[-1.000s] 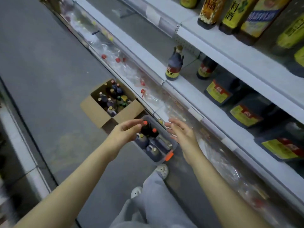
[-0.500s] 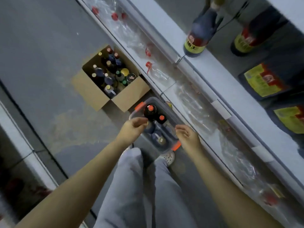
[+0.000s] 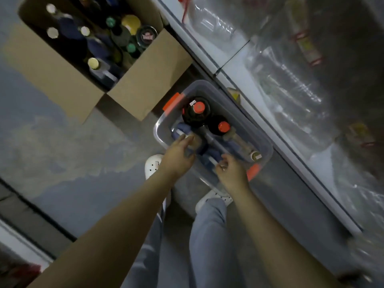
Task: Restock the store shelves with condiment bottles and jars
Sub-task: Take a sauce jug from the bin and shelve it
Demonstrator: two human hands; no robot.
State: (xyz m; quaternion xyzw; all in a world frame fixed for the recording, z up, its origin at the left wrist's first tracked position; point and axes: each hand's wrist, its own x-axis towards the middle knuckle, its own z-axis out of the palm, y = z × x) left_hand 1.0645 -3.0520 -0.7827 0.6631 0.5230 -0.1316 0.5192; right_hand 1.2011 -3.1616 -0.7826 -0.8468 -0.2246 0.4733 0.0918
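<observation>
1. since the earlier frame, lowered from above the clear bin [image 3: 160, 132] down among its bottles [image 3: 197, 113]: both hands. view also nearer to the floor.
2. far left: cardboard box [image 3: 62, 80] with more stock, not touched.
3. left hand [image 3: 178, 154]: fingers apart, over a lying blue bottle [image 3: 205, 153], not clamped yet.
4. right hand [image 3: 230, 173]: fingers curled near a bottle neck; gripping or not, cannot tell.
5. likely meaning: picking step just beginning, shelf [image 3: 232, 80] at right waiting.
</observation>
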